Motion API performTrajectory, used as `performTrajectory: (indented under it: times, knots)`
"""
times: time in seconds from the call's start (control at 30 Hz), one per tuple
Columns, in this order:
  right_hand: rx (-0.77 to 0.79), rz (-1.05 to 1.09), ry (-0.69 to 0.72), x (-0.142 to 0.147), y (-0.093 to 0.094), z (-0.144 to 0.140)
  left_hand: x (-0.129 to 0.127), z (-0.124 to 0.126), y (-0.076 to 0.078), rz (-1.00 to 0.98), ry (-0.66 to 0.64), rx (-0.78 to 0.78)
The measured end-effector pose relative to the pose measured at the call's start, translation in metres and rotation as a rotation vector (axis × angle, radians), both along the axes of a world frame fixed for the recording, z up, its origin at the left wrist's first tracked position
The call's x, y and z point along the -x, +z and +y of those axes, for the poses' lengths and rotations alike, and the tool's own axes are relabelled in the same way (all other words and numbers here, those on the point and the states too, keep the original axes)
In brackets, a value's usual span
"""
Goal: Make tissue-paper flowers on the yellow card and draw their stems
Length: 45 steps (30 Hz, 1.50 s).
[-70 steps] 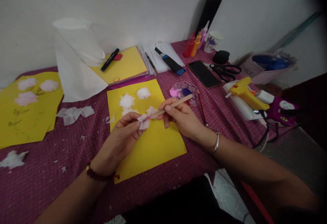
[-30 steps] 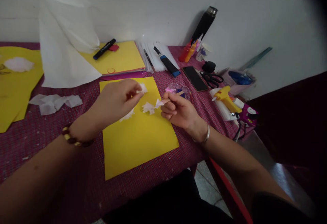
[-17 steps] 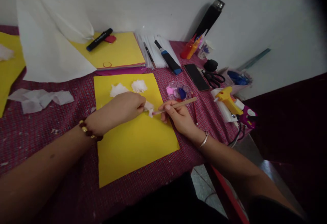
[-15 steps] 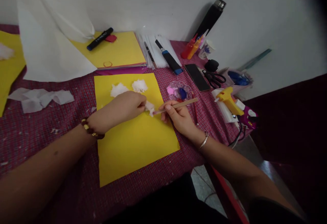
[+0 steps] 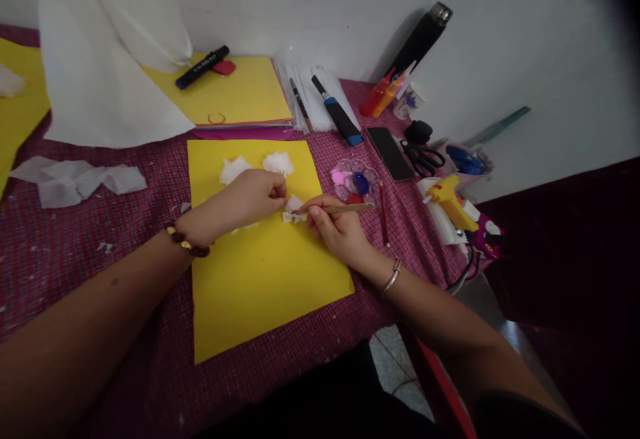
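A yellow sheet of paper (image 5: pixel 270 292) lies on the checked cloth, with ragged white tissue tufts (image 5: pixel 278 163) on its upper half. My right hand (image 5: pixel 340 225) grips a flat wooden craft stick (image 5: pixel 353 207), its tip at a small crumpled tissue piece (image 5: pixel 295 207) near the sheet's middle. My left hand (image 5: pixel 250 193) hovers low over the sheet with its fingers closed, their tips right beside that same piece. Whether anything is pinched in them is hidden. More white bits show under the left wrist.
A clear palette (image 5: pixel 370 179) with pink, blue and red paint sits right of the sheet, near a thin red brush (image 5: pixel 384 215). Beyond are a phone (image 5: pixel 390 152), scissors (image 5: pixel 423 157), a yellow glue gun (image 5: pixel 453 204) and a blue-black cutter (image 5: pixel 343 121). Tissue strips (image 5: pixel 80 182) lie left.
My left fingertips have shifted slightly up and away from the small tissue piece, which now lies flatter on the sheet. The craft stick has turned to lie more level.
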State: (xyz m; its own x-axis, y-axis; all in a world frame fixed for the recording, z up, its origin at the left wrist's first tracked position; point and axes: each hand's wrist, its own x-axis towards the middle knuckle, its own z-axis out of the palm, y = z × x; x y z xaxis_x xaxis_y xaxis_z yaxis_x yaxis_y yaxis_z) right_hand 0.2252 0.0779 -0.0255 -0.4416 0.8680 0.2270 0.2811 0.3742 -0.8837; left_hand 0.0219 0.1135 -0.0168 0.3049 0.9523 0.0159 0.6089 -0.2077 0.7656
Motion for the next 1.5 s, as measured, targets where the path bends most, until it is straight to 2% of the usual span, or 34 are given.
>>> performTrajectory:
  times: [0.17, 0.23, 0.33, 0.37, 0.47, 0.53, 0.57, 0.63, 0.7, 0.73, 0.8, 0.93, 1.03, 1.1, 1.2, 1.33, 1.4, 1.5]
  knots:
    - [-0.070, -0.045, -0.006, 0.003, 0.001, -0.001, -0.001, 0.001, -0.003, 0.098, -0.001, -0.019]
    - [-0.044, -0.023, -0.009, 0.003, 0.001, -0.001, -0.001, 0.000, 0.002, 0.118, -0.015, 0.015]
    - [0.142, 0.147, -0.090, 0.000, 0.001, 0.003, 0.006, -0.004, 0.029, -0.016, 0.051, 0.058]
    - [0.228, 0.235, -0.136, -0.002, 0.001, 0.006, 0.011, -0.007, 0.044, -0.096, 0.127, 0.039]
    - [0.469, 0.472, -0.227, -0.008, 0.002, 0.014, 0.034, -0.023, 0.086, -0.268, 0.428, -0.167]
    - [0.569, 0.541, -0.225, -0.010, 0.004, 0.015, 0.057, -0.036, 0.103, -0.237, 0.554, -0.164]
    - [0.588, 0.551, -0.227, -0.010, 0.005, 0.015, 0.070, -0.043, 0.105, -0.182, 0.581, -0.136]
    - [0.623, 0.539, -0.220, -0.009, 0.007, 0.012, 0.100, -0.057, 0.099, -0.032, 0.591, -0.091]
    - [0.641, 0.525, -0.198, -0.009, 0.007, 0.010, 0.130, -0.071, 0.083, 0.107, 0.593, -0.052]
    - [0.643, 0.512, -0.178, -0.009, 0.007, 0.009, 0.143, -0.078, 0.074, 0.186, 0.614, -0.084]
    - [0.646, 0.502, -0.151, -0.009, 0.006, 0.008, 0.159, -0.089, 0.056, 0.419, 0.551, -0.190]
    - [0.651, 0.497, -0.147, -0.010, 0.006, 0.009, 0.155, -0.094, 0.033, 0.650, 0.460, -0.268]
    - [0.642, 0.494, -0.155, -0.010, 0.005, 0.009, 0.147, -0.082, 0.027, 0.751, 0.512, -0.240]
    - [0.638, 0.491, -0.160, -0.010, 0.005, 0.009, 0.149, -0.071, 0.024, 0.691, 0.563, -0.205]
    - [0.637, 0.503, -0.157, -0.009, 0.004, 0.009, 0.156, -0.057, 0.021, 0.589, 0.529, -0.204]
    - [0.632, 0.523, -0.122, -0.009, 0.004, 0.009, 0.147, -0.058, 0.029, 0.485, 0.523, -0.237]
    - [0.628, 0.520, -0.112, -0.009, 0.004, 0.009, 0.131, -0.068, 0.041, 0.267, 0.583, -0.219]
    - [0.610, 0.514, -0.093, -0.008, 0.004, 0.008, 0.104, -0.082, 0.060, -0.137, 0.654, -0.036]
